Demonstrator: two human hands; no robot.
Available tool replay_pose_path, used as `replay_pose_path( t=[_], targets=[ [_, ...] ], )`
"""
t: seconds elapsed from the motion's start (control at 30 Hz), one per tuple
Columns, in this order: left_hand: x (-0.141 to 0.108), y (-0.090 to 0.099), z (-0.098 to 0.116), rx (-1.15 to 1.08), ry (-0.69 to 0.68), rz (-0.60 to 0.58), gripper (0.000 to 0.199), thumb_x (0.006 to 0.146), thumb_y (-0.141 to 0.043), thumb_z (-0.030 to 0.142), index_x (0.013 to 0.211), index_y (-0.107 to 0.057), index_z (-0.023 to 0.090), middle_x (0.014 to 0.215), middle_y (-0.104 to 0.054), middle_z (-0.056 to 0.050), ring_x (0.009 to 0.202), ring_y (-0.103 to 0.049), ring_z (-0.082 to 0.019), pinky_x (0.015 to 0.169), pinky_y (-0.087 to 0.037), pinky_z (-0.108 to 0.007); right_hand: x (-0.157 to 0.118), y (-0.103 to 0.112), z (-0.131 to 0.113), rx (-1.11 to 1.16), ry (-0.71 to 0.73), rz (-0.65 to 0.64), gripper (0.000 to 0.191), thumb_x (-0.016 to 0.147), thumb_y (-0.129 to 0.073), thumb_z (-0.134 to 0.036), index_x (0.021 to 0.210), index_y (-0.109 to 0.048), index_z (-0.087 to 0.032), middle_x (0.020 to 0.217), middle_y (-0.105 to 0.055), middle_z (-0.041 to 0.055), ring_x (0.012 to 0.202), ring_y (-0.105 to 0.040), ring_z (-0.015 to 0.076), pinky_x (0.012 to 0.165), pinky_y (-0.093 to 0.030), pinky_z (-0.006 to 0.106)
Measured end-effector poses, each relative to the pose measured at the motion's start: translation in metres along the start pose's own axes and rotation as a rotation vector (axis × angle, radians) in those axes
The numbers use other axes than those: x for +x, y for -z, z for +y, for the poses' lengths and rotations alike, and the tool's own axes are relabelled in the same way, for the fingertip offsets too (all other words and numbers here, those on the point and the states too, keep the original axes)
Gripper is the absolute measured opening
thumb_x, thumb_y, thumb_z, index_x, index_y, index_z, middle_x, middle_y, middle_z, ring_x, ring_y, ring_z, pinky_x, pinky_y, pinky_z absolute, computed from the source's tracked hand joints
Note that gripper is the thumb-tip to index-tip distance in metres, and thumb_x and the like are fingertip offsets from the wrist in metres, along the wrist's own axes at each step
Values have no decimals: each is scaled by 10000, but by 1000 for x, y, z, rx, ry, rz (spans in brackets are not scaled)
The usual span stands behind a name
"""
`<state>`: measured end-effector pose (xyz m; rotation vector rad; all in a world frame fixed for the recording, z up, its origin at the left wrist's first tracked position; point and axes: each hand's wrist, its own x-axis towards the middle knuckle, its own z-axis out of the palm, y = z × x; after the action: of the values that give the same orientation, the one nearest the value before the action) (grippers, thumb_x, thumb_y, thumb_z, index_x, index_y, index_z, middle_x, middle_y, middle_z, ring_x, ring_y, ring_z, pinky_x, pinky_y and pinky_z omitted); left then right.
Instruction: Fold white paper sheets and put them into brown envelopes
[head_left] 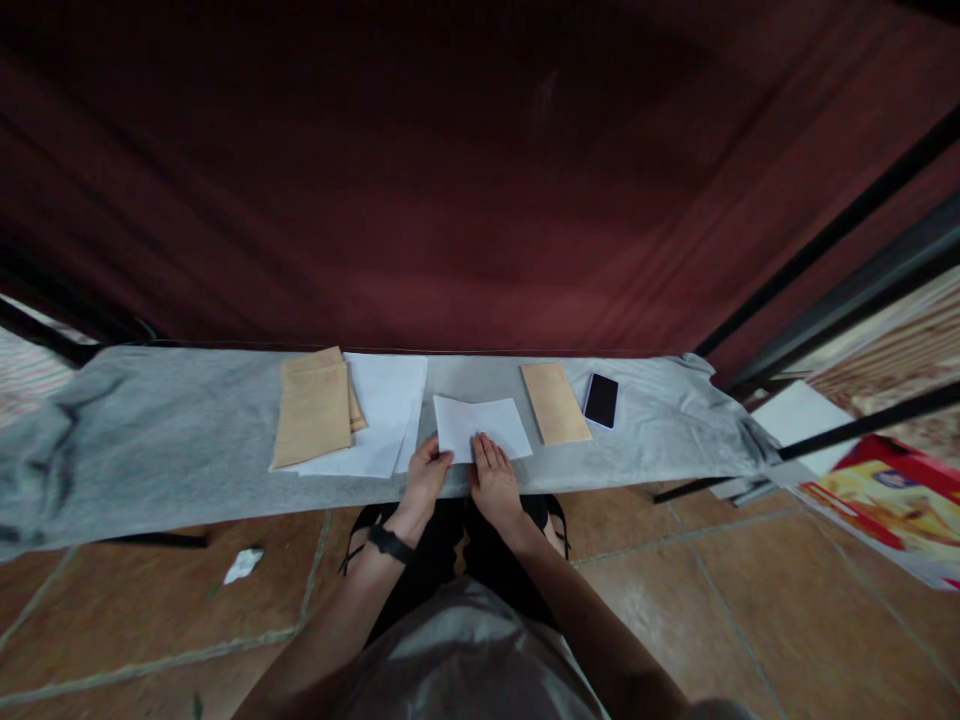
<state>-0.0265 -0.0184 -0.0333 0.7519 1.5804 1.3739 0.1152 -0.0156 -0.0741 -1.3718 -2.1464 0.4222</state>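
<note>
Touching near-left corner of white paper (484, 417) with left hand (427, 475), bringing thumb and fingers close together there; hiding whether pinching the corner or only steadying it, so cannot tell. Pressing right hand (495, 480) flat over paper's near edge, around mid-length, fingers reaching out and parting slightly, gripping nothing. Having both hands in contact; right one reaching further in over the surface, left one sitting at the corner.

Lying on grey cloth (675, 430): paper directly ahead of right hand, ahead and rightward of left hand. Running long axis left to right, roughly along cloth's front edge, skewing a bit. Showing slight bend in far edge; maybe folded, not sure.

Checking edges: sitting close to cloth's front edge, narrow strip between. Leaving wider strip past paper's far edge, up to dark red panel (450, 250). Crowding on left: white sheets (384, 395) just beside left hand, lying partly under brown envelopes (313, 410). Facing single brown envelope (555, 403) just beside paper's right end, then phone (601, 400) farther right. Getting more room on far side than on either end.
</note>
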Motion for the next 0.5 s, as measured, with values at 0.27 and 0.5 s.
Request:
replay_pose_path(
  t=[0.27,0.5],
  targets=[
    [-5,2,26,-344,82,-72,490,764,-757,495,1122,-676,170,1085,-720,-105,977,-687,-203,795,-559,-299,52,42,-15,1110,-386,334,401,942,-510,-529,1143,-648,-212,1117,-740,60,1021,-697,221,912,-558,374],
    [6,-5,-12,-98,25,-132,482,780,-687,332,1216,-615,140,1170,-724,-123,1022,-701,-255,863,-582,-373,38,20,4,1259,-523,249,343,972,-422,-487,1136,-565,-222,1175,-717,116,1064,-706,215,891,-592,382]
  ],
)
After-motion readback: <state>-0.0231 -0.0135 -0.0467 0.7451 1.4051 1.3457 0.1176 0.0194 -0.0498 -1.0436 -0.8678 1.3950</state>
